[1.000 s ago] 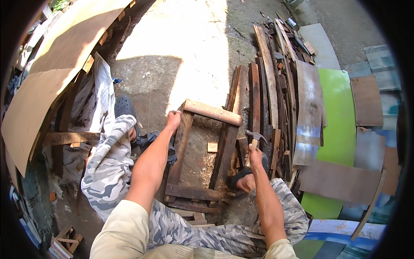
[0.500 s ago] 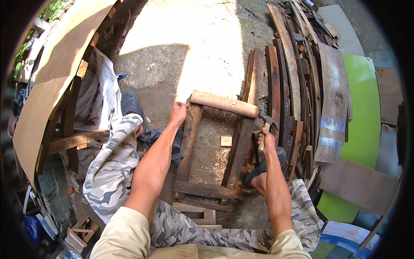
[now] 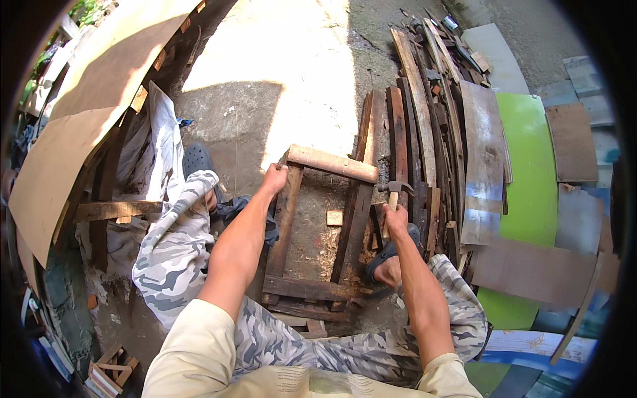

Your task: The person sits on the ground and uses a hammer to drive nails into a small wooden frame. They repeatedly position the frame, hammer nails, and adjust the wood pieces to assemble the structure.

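A rectangular wooden frame [image 3: 285,232] lies on the ground between my feet, its far end closed by a paler board [image 3: 332,164] and its near end by a dark crosspiece [image 3: 308,288]. My left hand [image 3: 275,178] is closed on the frame's far left corner, beside the pale board's end. In my right hand [image 3: 396,220] is a claw hammer [image 3: 393,198], gripped by its wooden handle. The hammer's head sits just off the pale board's right end, apart from it. A small light wood block [image 3: 334,218] rests inside the frame, among shavings.
Long dark planks [image 3: 415,126] are piled along the right, beside grey and green sheets [image 3: 527,172]. On the left leans a large brown panel [image 3: 86,113] over wooden supports. My feet in dark clogs [image 3: 197,159] flank the frame. Small wood scraps [image 3: 113,368] lie at lower left.
The view has shifted, so most of the scene sits farther left. The hammer head has drawn slightly away from the pale board's right end. My left hand keeps its hold on the corner.
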Demonstrator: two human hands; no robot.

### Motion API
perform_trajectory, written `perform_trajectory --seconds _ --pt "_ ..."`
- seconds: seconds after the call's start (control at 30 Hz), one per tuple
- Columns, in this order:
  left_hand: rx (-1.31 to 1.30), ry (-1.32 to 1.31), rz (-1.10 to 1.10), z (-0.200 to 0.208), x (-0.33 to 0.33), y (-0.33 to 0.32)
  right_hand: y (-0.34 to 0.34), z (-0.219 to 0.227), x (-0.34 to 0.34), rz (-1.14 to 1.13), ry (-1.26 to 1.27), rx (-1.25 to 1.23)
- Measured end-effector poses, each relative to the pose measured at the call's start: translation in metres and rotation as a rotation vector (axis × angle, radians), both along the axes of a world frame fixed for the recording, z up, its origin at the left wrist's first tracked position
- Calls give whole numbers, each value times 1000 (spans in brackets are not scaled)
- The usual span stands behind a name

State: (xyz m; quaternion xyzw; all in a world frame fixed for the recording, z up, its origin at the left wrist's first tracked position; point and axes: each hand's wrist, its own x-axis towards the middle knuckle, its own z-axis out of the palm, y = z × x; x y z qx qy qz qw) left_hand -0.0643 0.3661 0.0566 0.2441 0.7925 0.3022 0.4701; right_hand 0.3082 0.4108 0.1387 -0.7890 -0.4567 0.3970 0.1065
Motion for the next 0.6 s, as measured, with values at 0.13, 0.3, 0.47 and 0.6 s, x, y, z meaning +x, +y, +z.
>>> perform_trajectory --seconds 0.13,0.3,0.47,0.6 --pt "2 -67 85 -13 22 -20 -1 43 17 305 -198 181" --pt "-47 -31 13 -12 11 -23 8 97 -52 389 -162 166" --pt "-107 40 -24 8 16 -25 7 72 -105 455 -171 149" --pt "-79 92 -88 -3 2 -21 9 35 -131 468 -170 218"
